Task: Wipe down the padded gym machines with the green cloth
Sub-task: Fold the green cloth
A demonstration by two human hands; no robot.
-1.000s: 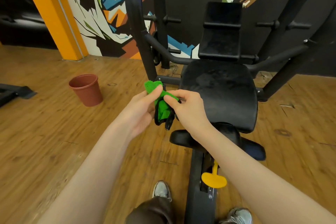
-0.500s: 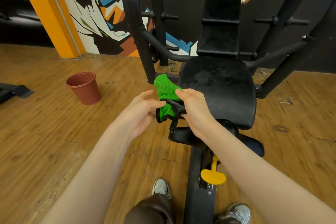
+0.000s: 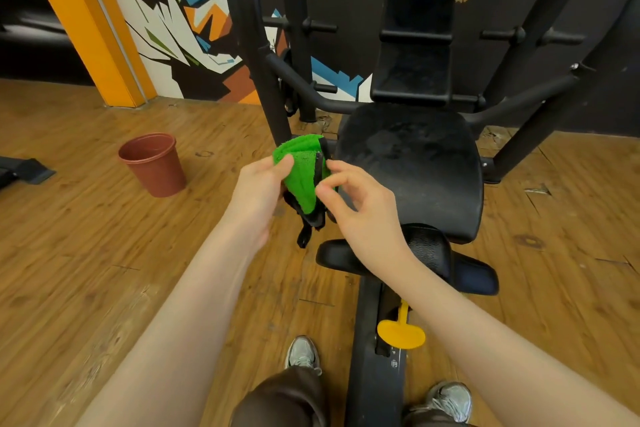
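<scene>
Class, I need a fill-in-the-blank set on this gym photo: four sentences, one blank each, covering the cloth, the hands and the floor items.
1. The left hand grips a cloth coloured ____.
2. The bucket on the wooden floor stands to the ____ of the hands.
3. The knob low on the machine frame is coloured ____.
4. The padded seat in front of the right hand is coloured ____.

Missing words: green; left; yellow; black

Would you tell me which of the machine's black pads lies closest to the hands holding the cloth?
The large seat pad, directly beside the right hand; the upright back pad stands farther off by the wall.
</scene>
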